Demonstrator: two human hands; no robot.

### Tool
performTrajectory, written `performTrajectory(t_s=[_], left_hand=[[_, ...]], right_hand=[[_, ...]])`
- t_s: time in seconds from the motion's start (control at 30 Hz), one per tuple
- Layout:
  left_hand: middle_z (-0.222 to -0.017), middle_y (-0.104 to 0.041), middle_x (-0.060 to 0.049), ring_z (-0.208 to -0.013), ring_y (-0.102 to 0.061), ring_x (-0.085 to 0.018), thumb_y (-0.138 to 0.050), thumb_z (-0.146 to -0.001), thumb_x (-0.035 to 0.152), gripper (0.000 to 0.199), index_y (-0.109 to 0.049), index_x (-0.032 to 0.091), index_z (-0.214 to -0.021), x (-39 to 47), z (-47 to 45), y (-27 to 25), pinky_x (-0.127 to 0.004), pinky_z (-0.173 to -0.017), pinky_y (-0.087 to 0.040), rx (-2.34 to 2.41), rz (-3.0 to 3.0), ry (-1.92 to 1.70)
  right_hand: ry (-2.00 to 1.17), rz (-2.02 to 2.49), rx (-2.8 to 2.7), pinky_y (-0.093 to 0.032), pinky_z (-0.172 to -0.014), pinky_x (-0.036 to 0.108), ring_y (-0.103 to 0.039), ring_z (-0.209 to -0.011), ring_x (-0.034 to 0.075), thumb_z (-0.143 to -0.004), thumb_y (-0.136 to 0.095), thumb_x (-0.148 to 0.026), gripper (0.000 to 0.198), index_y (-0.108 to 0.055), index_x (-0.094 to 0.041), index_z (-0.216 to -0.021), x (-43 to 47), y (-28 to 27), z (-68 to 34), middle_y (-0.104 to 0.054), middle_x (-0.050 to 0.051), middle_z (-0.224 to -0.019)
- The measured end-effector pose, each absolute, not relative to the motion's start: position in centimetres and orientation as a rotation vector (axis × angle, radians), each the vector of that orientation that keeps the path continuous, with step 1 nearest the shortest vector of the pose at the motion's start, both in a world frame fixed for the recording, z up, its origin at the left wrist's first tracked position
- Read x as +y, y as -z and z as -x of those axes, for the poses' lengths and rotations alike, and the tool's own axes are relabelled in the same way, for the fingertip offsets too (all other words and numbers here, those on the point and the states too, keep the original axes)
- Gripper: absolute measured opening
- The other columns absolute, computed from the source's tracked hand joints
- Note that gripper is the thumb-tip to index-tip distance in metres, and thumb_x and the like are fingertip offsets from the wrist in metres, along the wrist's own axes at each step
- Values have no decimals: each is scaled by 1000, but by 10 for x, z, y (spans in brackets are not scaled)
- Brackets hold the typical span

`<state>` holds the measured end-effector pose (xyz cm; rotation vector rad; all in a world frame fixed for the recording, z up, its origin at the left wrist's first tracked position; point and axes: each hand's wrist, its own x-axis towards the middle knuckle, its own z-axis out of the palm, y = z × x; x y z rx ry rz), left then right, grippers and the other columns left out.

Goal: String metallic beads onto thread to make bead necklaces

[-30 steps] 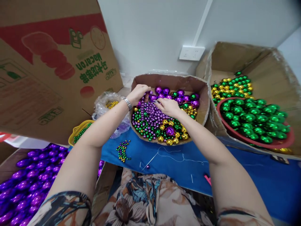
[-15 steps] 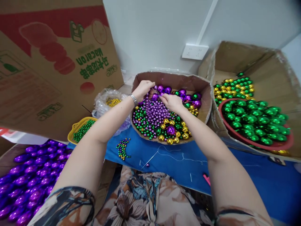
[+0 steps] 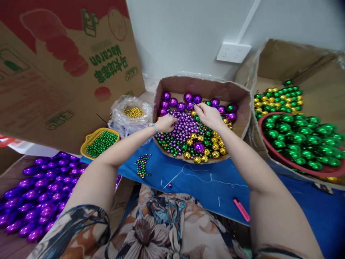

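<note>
My left hand (image 3: 165, 124) is down among the small purple beads (image 3: 185, 126) in the cardboard box (image 3: 244, 111). Its fingers are curled in, and whatever they pinch is hidden. Higher in the same box, my right hand (image 3: 208, 115) is closed in a pinch on what looks like a thin needle, its tip pointing to the left. Big shiny purple balls (image 3: 188, 97) lie behind the hands. Gold beads (image 3: 215, 146) and small green beads (image 3: 169, 148) lie toward the front of the box.
A long needle (image 3: 172, 180) with white thread (image 3: 211, 178) lies on the blue cloth (image 3: 194, 201), near a pink marker (image 3: 241, 209). At left are a yellow basket (image 3: 84, 146) and a plastic bag (image 3: 145, 111) of gold beads. A red basin (image 3: 261, 127) holds green balls at right.
My left hand has come away from my right and moved down onto the purple beads. My right hand stays pinched, slightly higher in the box. The view has shifted a little.
</note>
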<state>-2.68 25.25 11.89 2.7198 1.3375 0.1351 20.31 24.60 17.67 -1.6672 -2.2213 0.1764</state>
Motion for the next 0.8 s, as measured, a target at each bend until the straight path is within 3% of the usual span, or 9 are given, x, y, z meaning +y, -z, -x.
performTrajectory(t_s=[0.07, 0.2, 0.37, 0.47, 0.53, 0.63, 0.8], left_hand=[[-97, -69, -11, -96, -60, -27, -61, -72, 13, 23, -68, 13, -93, 242, 30, -107, -36, -84, -46, 1306, -2765, -69], [-97, -67, -16, -103, -55, -30, -51, -77, 6, 22, -67, 12, -91, 233, 28, -92, -41, -84, -43, 1334, -2808, -63], [-94, -67, -16, -100, -56, -30, -54, -79, 14, 16, -67, 11, -88, 239, 29, -99, -42, -83, -45, 1435, -2745, -226], [-101, -67, -13, -93, -61, -23, -49, -87, 21, 27, -62, 10, -108, 254, 33, -126, -35, -82, -49, 1522, -2626, -463], [-104, -67, -10, -90, -62, -17, -46, -91, 24, 31, -58, 11, -117, 268, 33, -151, -29, -81, -51, 1471, -2407, -833], [-99, -68, -7, -86, -64, -13, -52, -92, 28, 25, -61, 14, -111, 286, 25, -193, -24, -76, -52, 1214, -1995, -1320], [-90, -67, -4, -83, -65, -12, -58, -92, 33, 19, -62, 19, -103, 294, -1, -260, -22, -69, -52, 1045, -1761, -1431]], right_hand=[[-192, 1663, -2227, -37, -70, 30, -65, -89, 26, -98, -30, -52, 46, -63, -23, -111, 245, -172, -203, -72, 8, -100], [-191, 1665, -2220, -36, -70, 30, -65, -87, 26, -98, -31, -51, 44, -63, -23, -111, 247, -169, -200, -72, 8, -98], [-227, 1609, -2197, -37, -70, 30, -64, -85, 25, -98, -33, -51, 42, -63, -23, -105, 245, -176, -202, -71, 7, -93], [-311, 1456, -2123, -39, -72, 29, -62, -85, 21, -97, -32, -55, 45, -64, -22, -100, 247, -190, -206, -69, 6, -91], [-351, 1341, -2056, -41, -72, 29, -61, -80, 18, -95, -33, -61, 50, -63, -21, -97, 252, -205, -207, -67, 4, -86], [-349, 1187, -1977, -42, -69, 28, -56, -72, 15, -88, -42, -69, 53, -62, -20, -94, 267, -233, -203, -62, 1, -76], [-459, 958, -1861, -43, -61, 27, -52, -65, 12, -79, -60, -68, 48, -58, -21, -86, 290, -280, -184, -53, -2, -66]])
